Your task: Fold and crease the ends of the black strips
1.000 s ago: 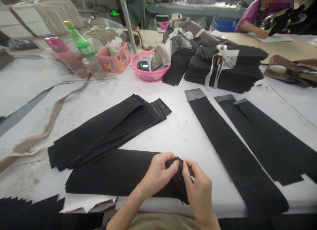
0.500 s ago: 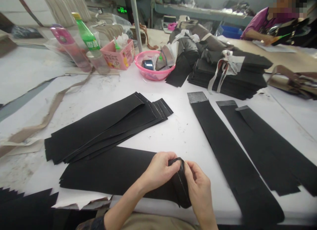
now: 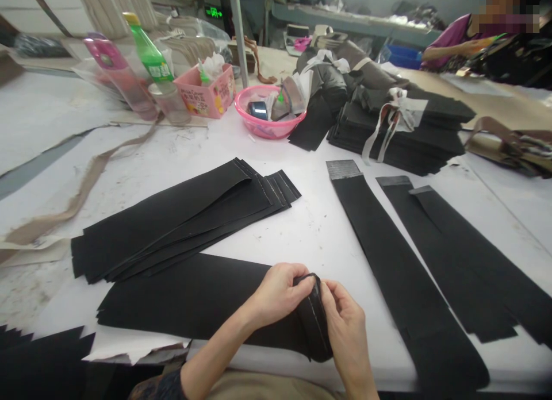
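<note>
A wide black strip [image 3: 190, 299] lies across the table's front part, its right end curled up, with a pale stitched line across it. My left hand [image 3: 287, 291] pinches the top of that curled end between thumb and fingers. Right beside it, my right hand [image 3: 342, 308] grips the same end's far edge, thumb and fingertips pressed together. The fingertips of both hands are close to each other. Behind the strip, a fanned stack of black pieces [image 3: 172, 216] with stitched ends lies at the left.
Long black strips [image 3: 388, 262] lie on the right. Farther back are a pink basin [image 3: 269, 129], a pink box [image 3: 211, 95], bottles [image 3: 150, 52] and a tied black stack [image 3: 401, 138]. At the lower left are more black pieces [image 3: 38, 360]. A person [image 3: 457, 43] works at the back right.
Both hands keep their hold on the strip's curled end, almost unmoved. The person at the back right has shifted their arm and a dark item there. The view has turned very slightly.
</note>
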The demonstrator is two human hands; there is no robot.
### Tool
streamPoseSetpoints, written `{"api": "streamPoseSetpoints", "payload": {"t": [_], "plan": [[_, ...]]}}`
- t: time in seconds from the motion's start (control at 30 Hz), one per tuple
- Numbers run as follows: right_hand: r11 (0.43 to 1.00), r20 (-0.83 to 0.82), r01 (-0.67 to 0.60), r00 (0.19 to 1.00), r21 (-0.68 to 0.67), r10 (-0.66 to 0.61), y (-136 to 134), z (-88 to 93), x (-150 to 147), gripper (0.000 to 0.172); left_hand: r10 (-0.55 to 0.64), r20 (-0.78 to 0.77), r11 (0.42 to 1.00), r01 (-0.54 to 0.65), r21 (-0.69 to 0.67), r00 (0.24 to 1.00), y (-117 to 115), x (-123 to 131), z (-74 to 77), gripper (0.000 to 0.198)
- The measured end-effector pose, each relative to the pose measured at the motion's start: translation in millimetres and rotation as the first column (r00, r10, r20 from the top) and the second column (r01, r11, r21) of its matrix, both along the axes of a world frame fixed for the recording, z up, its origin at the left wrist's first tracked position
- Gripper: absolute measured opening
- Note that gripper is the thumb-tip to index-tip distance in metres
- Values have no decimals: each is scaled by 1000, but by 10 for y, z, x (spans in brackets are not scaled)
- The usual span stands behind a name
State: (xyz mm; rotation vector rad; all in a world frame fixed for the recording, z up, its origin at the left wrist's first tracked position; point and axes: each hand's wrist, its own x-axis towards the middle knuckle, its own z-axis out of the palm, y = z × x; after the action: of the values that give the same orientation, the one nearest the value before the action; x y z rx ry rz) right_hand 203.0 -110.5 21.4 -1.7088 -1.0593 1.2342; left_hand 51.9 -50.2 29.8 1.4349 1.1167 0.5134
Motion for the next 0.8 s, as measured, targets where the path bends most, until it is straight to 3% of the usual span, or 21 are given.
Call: {"api": "streamPoseSetpoints", "payload": {"t": [0.8], "plan": [[1000, 26, 12, 1000, 6, -12, -4, -8, -3, 42, -11, 10, 1000, 11, -2, 1000, 3, 3, 19, 28]]}}
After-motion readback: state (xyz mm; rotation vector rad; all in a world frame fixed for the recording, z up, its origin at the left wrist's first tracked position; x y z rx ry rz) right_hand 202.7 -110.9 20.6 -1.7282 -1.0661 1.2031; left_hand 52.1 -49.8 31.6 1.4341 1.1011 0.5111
